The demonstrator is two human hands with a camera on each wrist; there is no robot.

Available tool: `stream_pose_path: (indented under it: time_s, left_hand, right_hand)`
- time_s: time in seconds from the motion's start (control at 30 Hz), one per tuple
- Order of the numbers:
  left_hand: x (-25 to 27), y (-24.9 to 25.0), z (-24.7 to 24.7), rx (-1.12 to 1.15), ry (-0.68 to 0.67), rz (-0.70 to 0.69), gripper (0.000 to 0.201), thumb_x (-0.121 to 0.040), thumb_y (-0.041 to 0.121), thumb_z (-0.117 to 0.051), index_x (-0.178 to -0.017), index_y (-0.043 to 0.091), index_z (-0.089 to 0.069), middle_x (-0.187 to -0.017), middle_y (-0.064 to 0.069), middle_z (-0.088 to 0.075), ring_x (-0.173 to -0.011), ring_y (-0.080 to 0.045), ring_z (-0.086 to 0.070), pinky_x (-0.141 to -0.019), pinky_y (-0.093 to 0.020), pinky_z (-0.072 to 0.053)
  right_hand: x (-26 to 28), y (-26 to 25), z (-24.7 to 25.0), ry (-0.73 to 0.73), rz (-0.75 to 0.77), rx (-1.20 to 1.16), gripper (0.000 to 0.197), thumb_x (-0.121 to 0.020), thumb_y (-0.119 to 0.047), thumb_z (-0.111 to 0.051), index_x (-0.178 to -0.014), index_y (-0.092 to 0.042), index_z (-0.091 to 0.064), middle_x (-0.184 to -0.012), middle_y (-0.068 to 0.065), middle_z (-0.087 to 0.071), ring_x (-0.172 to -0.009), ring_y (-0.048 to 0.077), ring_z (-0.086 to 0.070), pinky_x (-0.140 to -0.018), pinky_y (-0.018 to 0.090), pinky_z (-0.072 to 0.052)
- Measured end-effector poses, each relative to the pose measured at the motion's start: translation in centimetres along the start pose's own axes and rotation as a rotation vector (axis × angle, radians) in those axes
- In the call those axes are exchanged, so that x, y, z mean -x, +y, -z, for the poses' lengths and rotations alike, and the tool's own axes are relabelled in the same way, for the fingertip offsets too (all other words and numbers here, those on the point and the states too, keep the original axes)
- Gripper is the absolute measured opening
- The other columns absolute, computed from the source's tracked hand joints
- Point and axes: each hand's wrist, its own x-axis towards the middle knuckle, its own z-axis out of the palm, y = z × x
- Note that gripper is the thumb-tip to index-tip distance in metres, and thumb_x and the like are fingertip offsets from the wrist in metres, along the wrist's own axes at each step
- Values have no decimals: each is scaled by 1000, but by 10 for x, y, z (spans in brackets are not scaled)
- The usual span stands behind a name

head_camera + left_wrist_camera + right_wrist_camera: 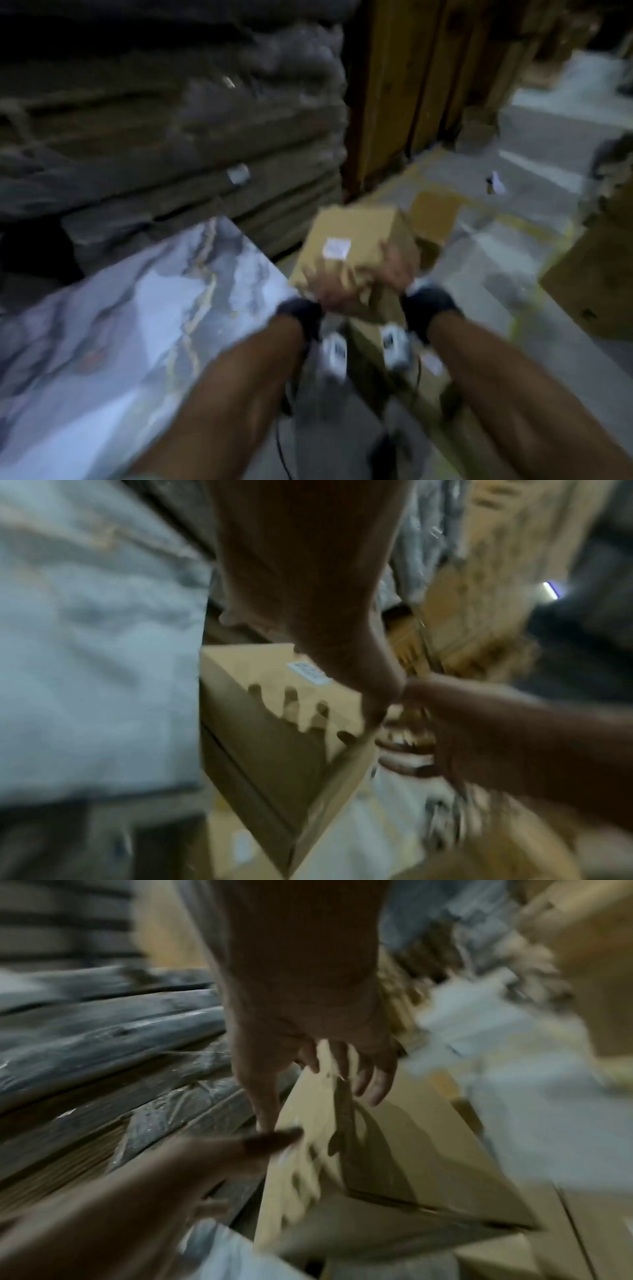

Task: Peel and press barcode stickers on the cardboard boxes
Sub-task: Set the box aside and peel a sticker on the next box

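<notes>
Marble-patterned tabletop (113,308) lay at your left, with plastic-wrapped stacks (164,113) behind it. Just right of its edge you held a cardboard box (356,233) up off the floor, tilted, between both hands. Your left hand (329,291) gripped its near corner, fingers spread over the top face. A white barcode sticker (336,248) sat on that face, just beyond those fingers. Your right hand (394,267) clasped the right side; its fingers looked curled over the edge, though blur made this uncertain. More boxes (435,214) lay on the floor (534,178) behind.
</notes>
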Motion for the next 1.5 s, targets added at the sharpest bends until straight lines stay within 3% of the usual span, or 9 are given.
stream_pose_path:
  time_s: [0.1, 0.2, 0.37, 0.67, 0.83, 0.97, 1.2, 1.37, 1.5]
  left_hand:
    - [-11, -35, -13, -133, -176, -24, 96, -71, 73, -38, -158, 38, -18, -158, -13, -29, -148, -39, -26, -115, -58, -27]
    - [-2, -62, -11, -229, -261, -62, 83, -75, 49, -49, -151, 20, -36, -146, -19, -43, -139, -39, -37, -106, -50, -38]
    - [-24, -95, -18, -140, -255, -16, 85, -71, 45, -48, -152, 19, -41, -153, -15, -43, -137, -40, -44, -109, -50, -42]
    - [-107, -79, -42, -195, -290, -42, 67, -92, 27, -62, -153, 14, -40, -151, -20, -40, -139, -36, -41, -111, -43, -39]
    - [-165, -67, -73, -189, -346, 53, 67, -94, 32, -62, -154, 18, -37, -155, -14, -36, -141, -32, -40, -112, -41, -38]
    - [-203, -63, -94, -177, -340, 119, 64, -95, 32, -61, -153, 14, -39, -155, -16, -38, -141, -32, -40, -114, -39, -36]
    - [-245, -72, -125, -110, -371, 253, 65, -94, 31, -64, -152, 12, -41, -155, -17, -38, -141, -31, -40, -115, -34, -35]
    - [-266, -88, -137, -85, -391, 303, 79, -82, 48, -57, -150, 10, -44, -154, -18, -39, -141, -33, -40, -114, -35, -35]
    - [-288, -108, -138, -45, -387, 359, 75, -88, 43, -61, -152, 10, -41, -156, -16, -36, -143, -33, -39, -115, -36, -35]
  right_hand:
    - [-6, 36, -50, -163, -126, -17, 81, -69, -53, -89, -131, -7, -64, -131, 18, -66, -118, 36, -62, -100, 44, -51]
    - [-4, 61, -65, -209, -225, -17, 90, -69, -69, -82, -135, -12, -63, -141, 10, -62, -125, 30, -60, -106, 43, -49]
    - [-20, 63, -49, -129, -356, -69, 82, -85, -42, -80, -151, -7, -46, -158, 11, -42, -143, 33, -43, -114, 41, -41]
    - [-80, 94, -58, -295, -313, 120, 31, -98, -31, -66, -102, -1, -73, -113, 15, -69, -97, 33, -63, -79, 38, -50]
    - [-140, 124, -52, -376, -325, 116, 33, -102, -29, -59, -107, 0, -74, -120, 17, -70, -113, 35, -64, -92, 36, -51]
    - [-189, 136, -46, -423, -352, 99, 36, -98, -29, -64, -69, -9, -59, -81, 15, -63, -83, 32, -63, -82, 39, -54]
    - [-251, 146, -36, -516, -374, 138, 30, -100, -24, -61, -114, 3, -66, -117, 18, -62, -117, 36, -61, -91, 36, -47]
    - [-287, 156, -51, -592, -349, 148, 9, -104, -20, -51, -99, -13, -54, -103, 8, -53, -95, 21, -48, -83, 26, -39]
    - [-315, 154, -76, -631, -349, 197, 28, -101, -17, -56, -75, -9, -49, -75, 9, -49, -75, 23, -49, -68, 28, -38]
